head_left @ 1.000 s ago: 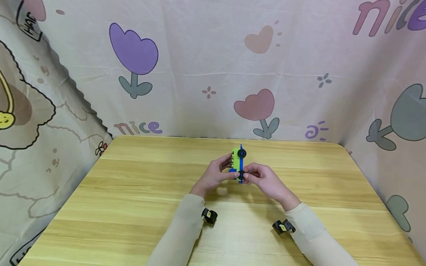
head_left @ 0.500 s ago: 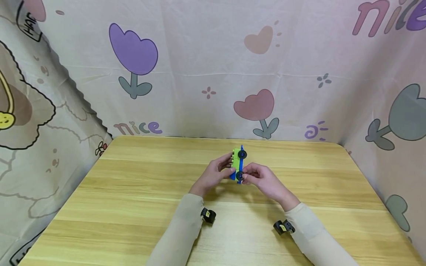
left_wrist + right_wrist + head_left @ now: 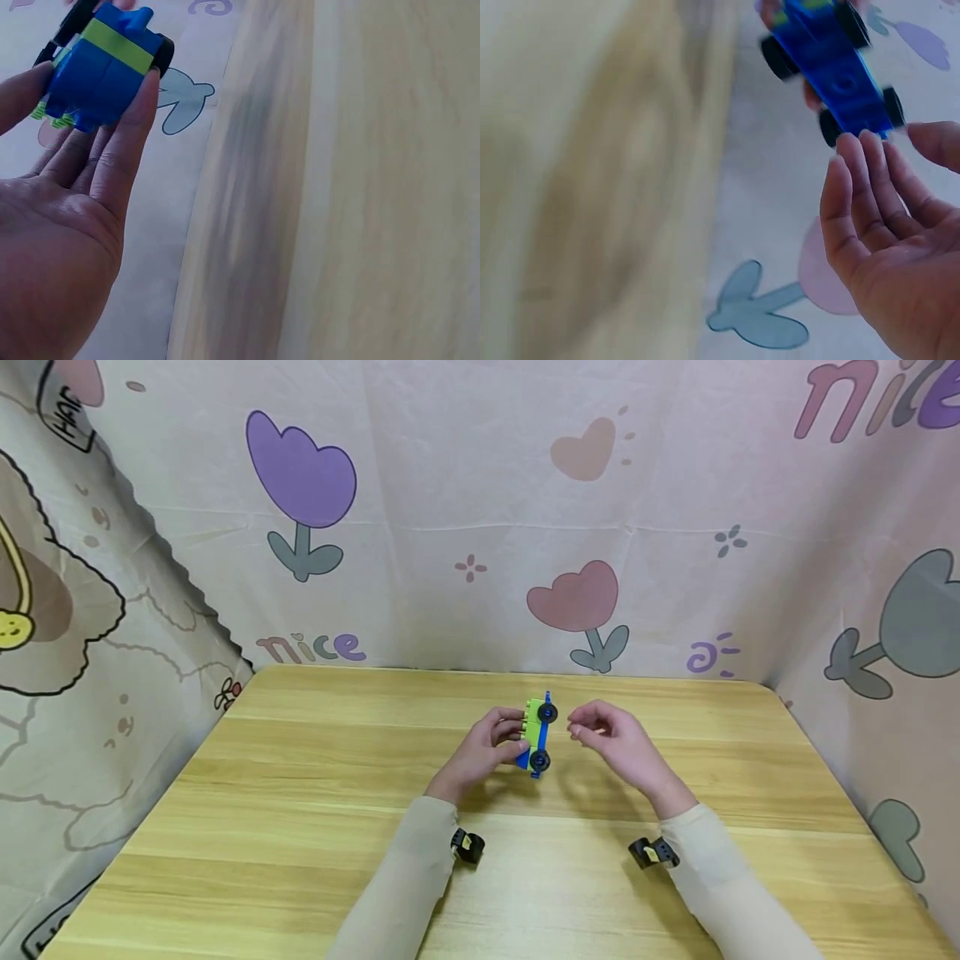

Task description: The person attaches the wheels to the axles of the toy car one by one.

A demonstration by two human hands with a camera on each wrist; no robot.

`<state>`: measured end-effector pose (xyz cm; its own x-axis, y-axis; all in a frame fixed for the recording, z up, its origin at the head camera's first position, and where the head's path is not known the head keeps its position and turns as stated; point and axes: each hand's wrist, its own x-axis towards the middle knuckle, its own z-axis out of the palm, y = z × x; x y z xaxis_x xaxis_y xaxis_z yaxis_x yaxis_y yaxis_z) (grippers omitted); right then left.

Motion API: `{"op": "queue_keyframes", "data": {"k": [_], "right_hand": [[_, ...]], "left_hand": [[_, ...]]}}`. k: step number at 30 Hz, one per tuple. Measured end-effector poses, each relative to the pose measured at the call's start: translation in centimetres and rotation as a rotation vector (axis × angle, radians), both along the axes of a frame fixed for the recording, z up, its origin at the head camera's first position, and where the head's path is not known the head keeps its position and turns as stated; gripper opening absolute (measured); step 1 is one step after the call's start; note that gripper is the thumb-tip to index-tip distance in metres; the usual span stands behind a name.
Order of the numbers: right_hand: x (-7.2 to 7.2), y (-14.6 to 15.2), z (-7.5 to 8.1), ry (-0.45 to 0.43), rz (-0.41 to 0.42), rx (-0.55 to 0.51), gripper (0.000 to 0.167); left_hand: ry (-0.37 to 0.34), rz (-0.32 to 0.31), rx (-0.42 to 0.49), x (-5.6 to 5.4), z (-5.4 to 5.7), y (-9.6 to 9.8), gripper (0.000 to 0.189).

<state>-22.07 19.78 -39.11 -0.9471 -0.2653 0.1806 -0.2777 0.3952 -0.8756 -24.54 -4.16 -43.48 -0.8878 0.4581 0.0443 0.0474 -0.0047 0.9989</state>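
A small toy car [image 3: 542, 735] built of lime green and blue bricks, with black wheels, is held on its side above the table. My left hand [image 3: 483, 750] grips its brick side between thumb and fingers. In the left wrist view the car's blue and green end [image 3: 101, 67] sits between the thumb and fingertips. My right hand [image 3: 613, 739] is off to the right of the car, fingers loosely bent and holding nothing. The right wrist view shows the blue underside [image 3: 836, 67] with its wheels, beyond the right fingertips.
The wooden table [image 3: 300, 860] spreads under both hands. A patterned cloth [image 3: 450, 460] hangs behind it and along its sides. A small black camera is strapped at each wrist, the left camera [image 3: 468, 847] and the right camera [image 3: 652, 852].
My right hand has let go of the wheel at the car's near end and moved away to the right. The car has turned slightly in my left hand, whose thumb has shifted off that wheel.
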Motion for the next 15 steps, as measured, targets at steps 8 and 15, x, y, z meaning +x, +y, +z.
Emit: {"op": "queue_keyframes", "data": {"k": [8,15], "right_hand": [[-2.0,0.6,2.1,0.052,-0.064,0.04,0.029],[-3.1,0.3,1.7,0.005,0.019,0.119,0.03]], "left_hand": [[0.04,-0.028,-0.014,-0.1,0.0,0.2,0.046],[0.06,-0.075,-0.008,0.0,0.1,0.6,0.045]]}}
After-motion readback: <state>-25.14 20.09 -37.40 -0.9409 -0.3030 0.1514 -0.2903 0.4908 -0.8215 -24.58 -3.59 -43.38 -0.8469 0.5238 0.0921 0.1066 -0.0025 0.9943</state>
